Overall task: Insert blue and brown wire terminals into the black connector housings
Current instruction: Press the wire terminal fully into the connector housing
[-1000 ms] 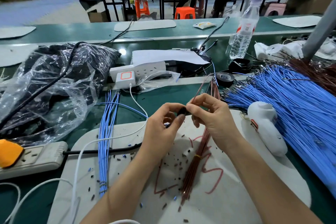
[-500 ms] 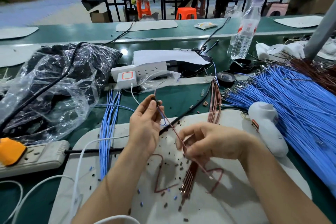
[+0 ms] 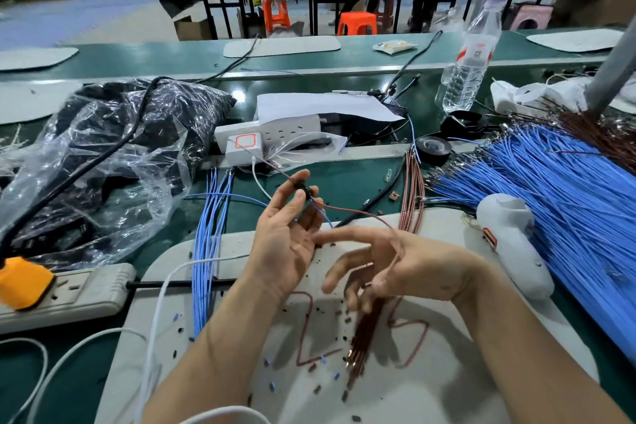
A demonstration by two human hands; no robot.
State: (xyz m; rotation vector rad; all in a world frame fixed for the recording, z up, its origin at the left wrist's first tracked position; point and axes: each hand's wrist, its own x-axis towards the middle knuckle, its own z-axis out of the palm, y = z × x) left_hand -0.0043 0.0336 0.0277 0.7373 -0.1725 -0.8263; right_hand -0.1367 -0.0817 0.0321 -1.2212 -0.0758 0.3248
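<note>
Left hand [image 3: 285, 244] pinches the black connector housing [image 3: 304, 188] just past the white mat's [image 3: 430, 389] far edge, long axis slanting upper-left to lower-right (brown wire [image 3: 351, 212] trailing rightward), while right hand's [image 3: 406, 268] blurred fingers spread apart.

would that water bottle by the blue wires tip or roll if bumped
The water bottle is tall, narrow and upright, so a high bump would probably topple it. Its round body would then likely roll. Clear thin plastic: probably light.

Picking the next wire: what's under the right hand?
A bundle of brown wires pokes out below the right hand, among loose black connector housings on the white mat. The hand covers the bundle's middle stretch.
</note>
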